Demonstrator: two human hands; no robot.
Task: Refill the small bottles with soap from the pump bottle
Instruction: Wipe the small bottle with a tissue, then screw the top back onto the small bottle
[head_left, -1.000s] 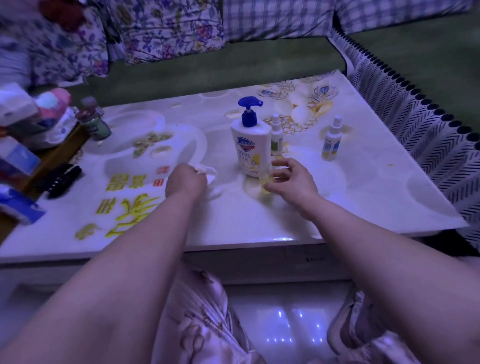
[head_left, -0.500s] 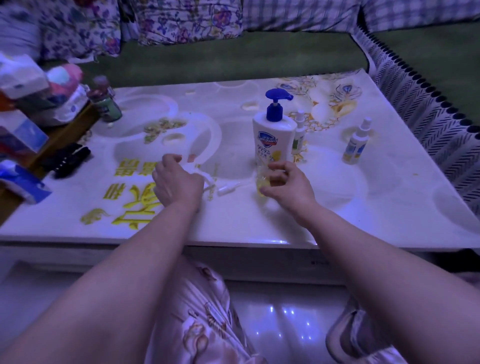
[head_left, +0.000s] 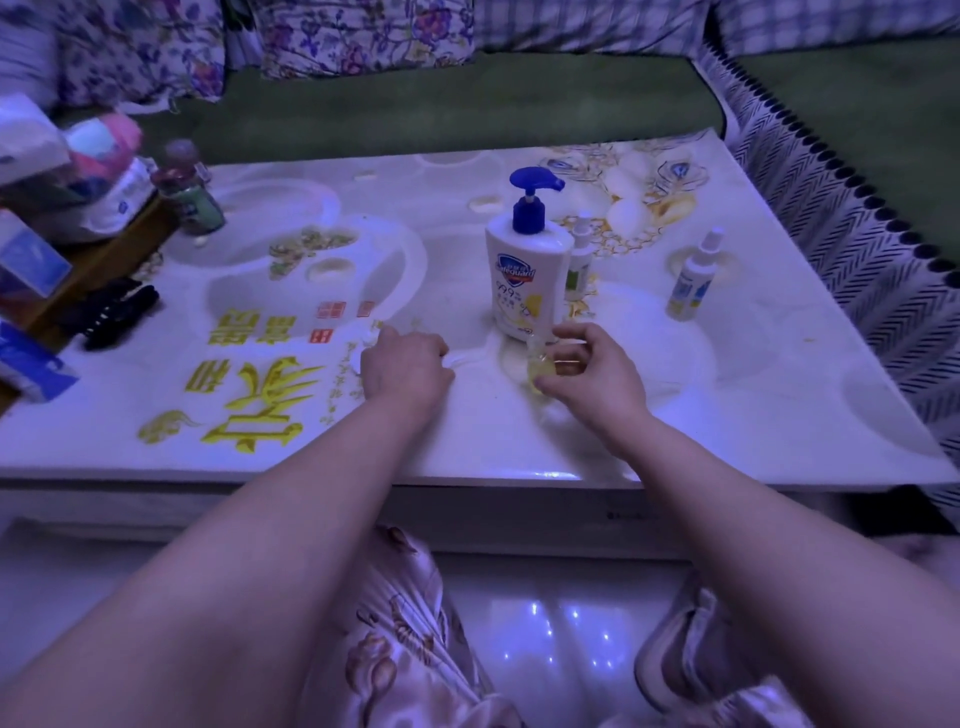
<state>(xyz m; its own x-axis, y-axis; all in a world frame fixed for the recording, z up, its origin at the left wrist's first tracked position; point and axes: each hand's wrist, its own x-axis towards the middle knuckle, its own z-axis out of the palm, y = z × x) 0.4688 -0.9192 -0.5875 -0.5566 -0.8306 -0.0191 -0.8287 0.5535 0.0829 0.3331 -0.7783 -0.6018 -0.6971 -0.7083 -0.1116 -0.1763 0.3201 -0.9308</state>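
Soap sits in a white pump bottle (head_left: 524, 270) with a blue pump head and a blue-and-yellow label, standing upright near the middle of the table (head_left: 779, 405). Just in front of it, toward the near edge, stands a small clear bottle (head_left: 539, 364), uncapped, with a little yellow liquid at its bottom. The right hand (head_left: 597, 374) pinches this bottle between thumb and curled fingers, the bottle's base on the tabletop. The left hand (head_left: 405, 364) lies knuckles up beside it, fingers curled down over a white sprayer top (head_left: 467, 358) whose thin tube pokes out toward the small clear bottle. A second small spray bottle (head_left: 579, 260) stands touching or just behind the pump bottle's right side, and a third spray bottle (head_left: 693, 280), capped, stands well apart toward the right edge.
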